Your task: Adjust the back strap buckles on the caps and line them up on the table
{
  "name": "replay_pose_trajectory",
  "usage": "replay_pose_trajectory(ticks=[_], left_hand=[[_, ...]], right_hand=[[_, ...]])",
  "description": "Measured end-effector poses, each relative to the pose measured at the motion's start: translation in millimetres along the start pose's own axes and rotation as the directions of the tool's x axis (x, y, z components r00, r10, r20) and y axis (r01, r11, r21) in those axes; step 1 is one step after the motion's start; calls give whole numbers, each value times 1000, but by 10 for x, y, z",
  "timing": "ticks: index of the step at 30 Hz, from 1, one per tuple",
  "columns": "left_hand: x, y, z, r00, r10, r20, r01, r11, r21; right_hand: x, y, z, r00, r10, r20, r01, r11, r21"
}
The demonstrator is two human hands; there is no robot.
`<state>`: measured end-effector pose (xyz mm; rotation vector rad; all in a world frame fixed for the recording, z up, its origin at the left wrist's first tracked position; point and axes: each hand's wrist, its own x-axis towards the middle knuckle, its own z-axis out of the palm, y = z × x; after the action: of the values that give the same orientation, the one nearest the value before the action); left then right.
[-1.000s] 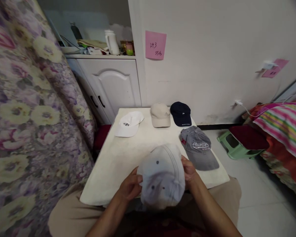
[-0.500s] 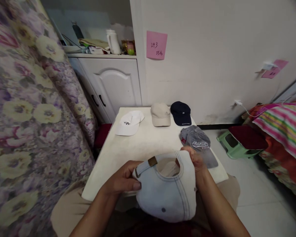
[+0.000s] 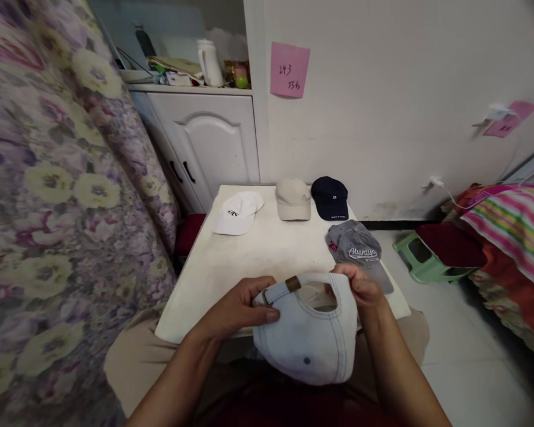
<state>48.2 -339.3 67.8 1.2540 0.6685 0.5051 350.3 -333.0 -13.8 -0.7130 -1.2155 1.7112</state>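
Note:
I hold a pale blue cap (image 3: pixel 309 335) over my lap at the near edge of a small white table (image 3: pixel 231 267), its back opening and strap facing up. My left hand (image 3: pixel 240 305) pinches the strap near its brass buckle (image 3: pixel 292 283). On the other side, my right hand (image 3: pixel 360 287) grips the cap's rim. A grey cap (image 3: pixel 358 252) with lettering lies just beyond my right hand.
A white cap (image 3: pixel 235 212), a beige cap (image 3: pixel 292 198) and a navy cap (image 3: pixel 330 198) lie along the table's far edge. A flowered bedspread (image 3: pixel 57 196) rises at left. A white cabinet (image 3: pixel 209 139) stands behind; a green stool (image 3: pixel 427 261) and striped bedding (image 3: pixel 511 225) are at right.
The cap was crown-up a second ago; I have turned it so the back strap faces up. My left hand has moved onto the strap by the buckle.

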Motion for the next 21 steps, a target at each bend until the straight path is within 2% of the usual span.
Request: replay_pose_trajectory(ticks=[5, 8, 14, 16, 19, 21], left_hand=[[-1, 96, 47, 999, 49, 6, -49, 993, 103], [-34, 177, 51, 998, 66, 6, -66, 980, 186], [-111, 250, 60, 995, 78, -54, -56, 943, 329], [-106, 182, 51, 996, 50, -72, -25, 951, 308], [-74, 41, 46, 995, -16, -95, 38, 973, 228], [-50, -31, 60, 994, -35, -106, 57, 976, 209]], right_hand=[[26, -73, 97, 998, -28, -60, 31, 997, 64], [63, -107, 150, 991, -103, -90, 111, 990, 85], [34, -89, 163, 973, -230, -15, 230, 973, 19], [-1, -33, 130, 982, -189, -14, 188, 981, -57], [-42, 41, 78, 996, -72, -44, 60, 974, -221], [-51, 32, 84, 995, -68, -77, 41, 950, -309]])
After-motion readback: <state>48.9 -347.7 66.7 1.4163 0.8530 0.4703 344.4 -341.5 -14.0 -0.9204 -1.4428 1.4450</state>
